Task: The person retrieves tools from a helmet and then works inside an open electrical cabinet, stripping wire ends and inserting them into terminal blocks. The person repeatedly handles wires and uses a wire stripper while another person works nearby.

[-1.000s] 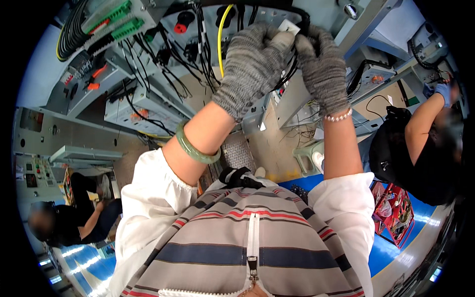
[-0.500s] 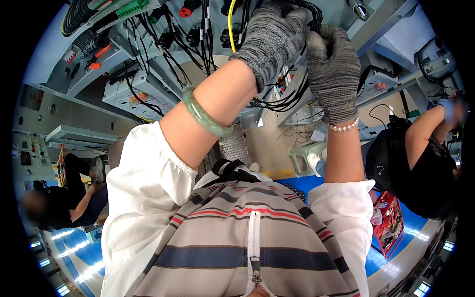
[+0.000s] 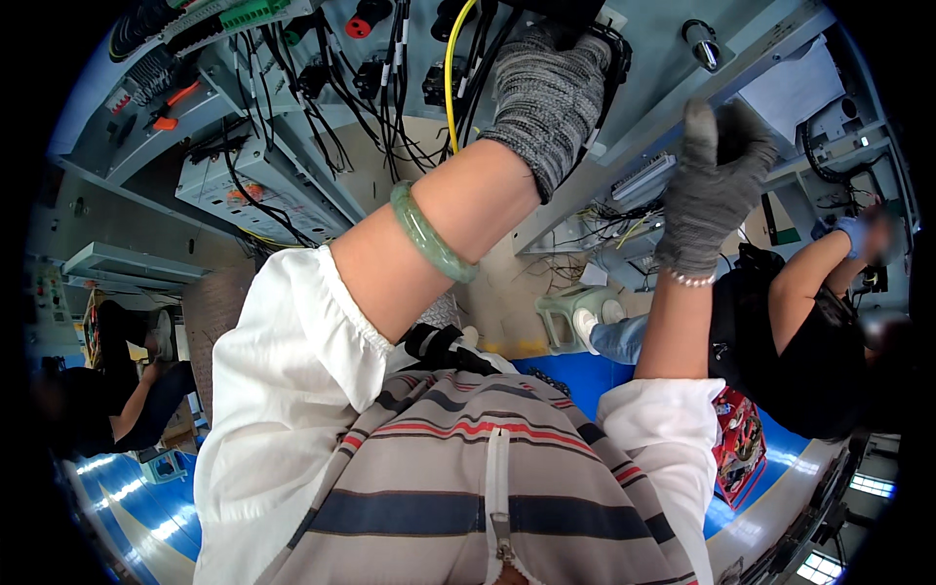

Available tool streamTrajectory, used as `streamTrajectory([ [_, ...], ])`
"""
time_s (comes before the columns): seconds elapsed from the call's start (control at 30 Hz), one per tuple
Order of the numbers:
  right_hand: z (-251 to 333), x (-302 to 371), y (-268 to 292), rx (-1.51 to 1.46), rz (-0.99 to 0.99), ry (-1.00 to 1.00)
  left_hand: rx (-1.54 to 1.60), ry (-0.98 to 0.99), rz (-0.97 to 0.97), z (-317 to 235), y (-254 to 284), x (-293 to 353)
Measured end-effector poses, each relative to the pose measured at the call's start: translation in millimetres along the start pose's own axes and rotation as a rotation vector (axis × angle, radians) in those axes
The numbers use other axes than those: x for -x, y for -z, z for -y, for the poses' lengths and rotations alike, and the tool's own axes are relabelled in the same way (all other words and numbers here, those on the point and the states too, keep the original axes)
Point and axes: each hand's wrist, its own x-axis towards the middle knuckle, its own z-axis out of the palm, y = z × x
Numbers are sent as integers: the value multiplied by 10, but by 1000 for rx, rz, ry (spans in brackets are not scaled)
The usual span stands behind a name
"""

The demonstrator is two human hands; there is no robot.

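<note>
My left hand [image 3: 551, 102], in a grey knitted glove, is closed at the top of the view round a bundle of black cables [image 3: 616, 60]. Its fingertips are partly hidden. The bundle bends along the right side of that hand, beside the grey metal frame. Off to the right is my right hand [image 3: 715, 190], gloved alike, with the thumb apart from the fingers and nothing seen in it. Its fingers are somewhat smeared by motion. A yellow cable [image 3: 449, 83] runs just left of my left hand, among several black cables with white tags [image 3: 398, 68].
Red-and-black round fittings [image 3: 363, 21] and an orange-handled tool [image 3: 166, 123] are at the upper left. A silver cylindrical fitting [image 3: 700, 45] sits on the panel. Below are a green stool [image 3: 563, 320] and a red crate [image 3: 738, 448]. Co-workers sit at right [image 3: 809, 331] and left [image 3: 93, 409].
My right hand has left the cable bundle and moved right, its fingers spreading. My left hand stays at the bundle. The cables that hung below my hands no longer show there.
</note>
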Motion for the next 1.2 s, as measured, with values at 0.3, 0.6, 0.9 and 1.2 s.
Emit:
streamTrajectory([
  [0.3, -565, -219, -172, 752, 604, 323, 12, -238, -27, 90, 73, 63],
  [0.6, -875, -242, -345, 972, 688, 358, 14, -219, -62, 193, 228, 151],
  [0.9, -361, 81, -591, -177, 292, -899, 65, -113, -25, 565, 195, 47],
  [1.2, -857, 141, -543, 364, 608, -281, 49, -129, -9, 716, 229, 36],
])
